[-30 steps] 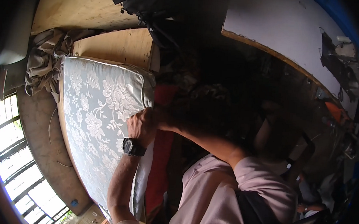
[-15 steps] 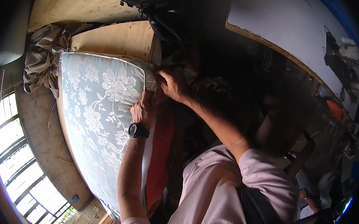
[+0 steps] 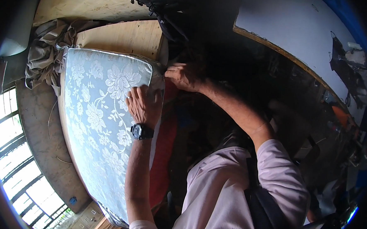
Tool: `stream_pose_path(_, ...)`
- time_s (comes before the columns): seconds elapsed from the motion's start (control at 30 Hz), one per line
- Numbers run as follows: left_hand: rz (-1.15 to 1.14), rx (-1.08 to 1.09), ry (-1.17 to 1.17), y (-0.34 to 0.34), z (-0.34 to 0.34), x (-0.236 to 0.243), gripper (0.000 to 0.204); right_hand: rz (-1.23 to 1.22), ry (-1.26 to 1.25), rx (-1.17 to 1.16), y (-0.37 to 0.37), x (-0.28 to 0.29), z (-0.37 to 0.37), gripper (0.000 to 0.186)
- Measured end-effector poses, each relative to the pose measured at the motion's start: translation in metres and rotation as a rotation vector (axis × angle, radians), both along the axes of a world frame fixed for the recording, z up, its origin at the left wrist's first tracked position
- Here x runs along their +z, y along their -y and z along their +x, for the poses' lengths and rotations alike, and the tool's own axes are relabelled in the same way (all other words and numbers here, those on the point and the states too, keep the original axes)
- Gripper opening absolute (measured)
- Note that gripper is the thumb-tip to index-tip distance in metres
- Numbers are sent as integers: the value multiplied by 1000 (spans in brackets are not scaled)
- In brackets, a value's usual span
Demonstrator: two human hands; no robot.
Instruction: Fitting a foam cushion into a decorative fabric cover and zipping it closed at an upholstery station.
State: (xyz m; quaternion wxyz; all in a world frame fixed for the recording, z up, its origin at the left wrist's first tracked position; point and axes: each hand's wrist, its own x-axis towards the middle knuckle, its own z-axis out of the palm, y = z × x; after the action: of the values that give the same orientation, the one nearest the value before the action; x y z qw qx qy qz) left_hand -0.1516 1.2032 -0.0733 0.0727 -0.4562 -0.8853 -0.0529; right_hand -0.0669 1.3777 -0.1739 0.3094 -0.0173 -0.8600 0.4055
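Note:
A large cushion (image 3: 98,118) in pale blue-grey fabric with white flowers lies at the left, its edge trimmed with light piping (image 3: 112,52). My left hand (image 3: 143,106) rests on its top near the right edge, fingers extended over the fabric; a black watch (image 3: 137,131) is on that wrist. Beside the cushion's far right corner is my right hand (image 3: 183,77), fingers curled and pressed together, the tips at the cushion's side. Whatever those fingers hold, if anything, is too small or dark to make out. Red cloth (image 3: 164,155) shows below the cushion's right side.
A pale wooden board (image 3: 121,38) lies beyond the cushion, with crumpled brown cloth (image 3: 45,57) to its left. A black bag (image 3: 172,14) sits at the top. A white-topped table (image 3: 287,33) with a wooden edge stands at right; a barred window (image 3: 13,155) is at left.
My left hand has gone from gripping the piped edge to lying spread on the cushion top. My right hand has shifted slightly right, its fingers still near the corner.

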Motion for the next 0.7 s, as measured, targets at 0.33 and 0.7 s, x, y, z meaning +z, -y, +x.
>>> stream_pose_path(0.33,24,-50,9,-19,-16,-19,71,204,136,145,-19,-5,-20,18)
stream_pose_path(0.7,110,-10,-133,-21,-21,-37,61,240,51,254,-16,3,-15,14)
